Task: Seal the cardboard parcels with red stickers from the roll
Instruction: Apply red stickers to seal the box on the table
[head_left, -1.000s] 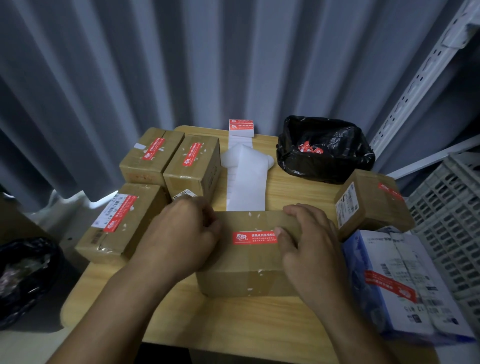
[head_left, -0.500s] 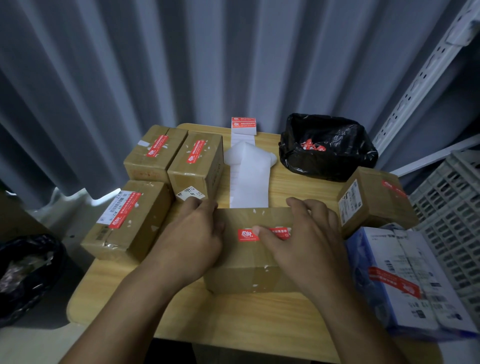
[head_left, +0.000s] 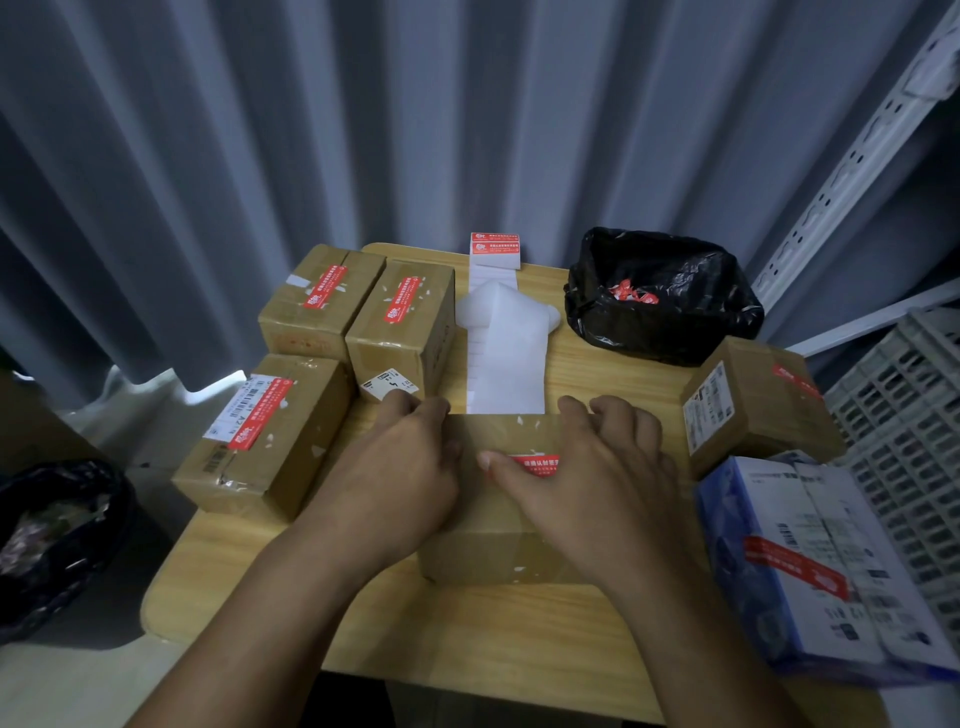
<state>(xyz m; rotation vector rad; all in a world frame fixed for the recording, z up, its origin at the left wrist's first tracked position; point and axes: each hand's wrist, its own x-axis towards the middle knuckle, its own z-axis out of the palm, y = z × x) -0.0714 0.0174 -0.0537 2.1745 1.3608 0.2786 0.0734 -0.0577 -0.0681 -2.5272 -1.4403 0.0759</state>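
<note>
A brown cardboard parcel (head_left: 501, 540) lies in front of me on the wooden table (head_left: 467, 634). My left hand (head_left: 400, 467) grips the parcel's left end. My right hand (head_left: 597, 478) lies flat on its top, the thumb stretched left over a red sticker (head_left: 537, 464) that is half covered. The sticker roll (head_left: 494, 251) stands at the table's far edge, and its white backing strip (head_left: 506, 358) trails toward the parcel.
Three stickered parcels (head_left: 265, 441) stand at the left, another (head_left: 753, 400) at the right. A black bag (head_left: 660, 296) with red scraps sits at the back right. A blue and white box (head_left: 826, 566) lies at the near right, beside a white crate (head_left: 914, 426).
My right thumb has slid left along the red sticker, covering more of it. My left hand stays on the parcel's left end.
</note>
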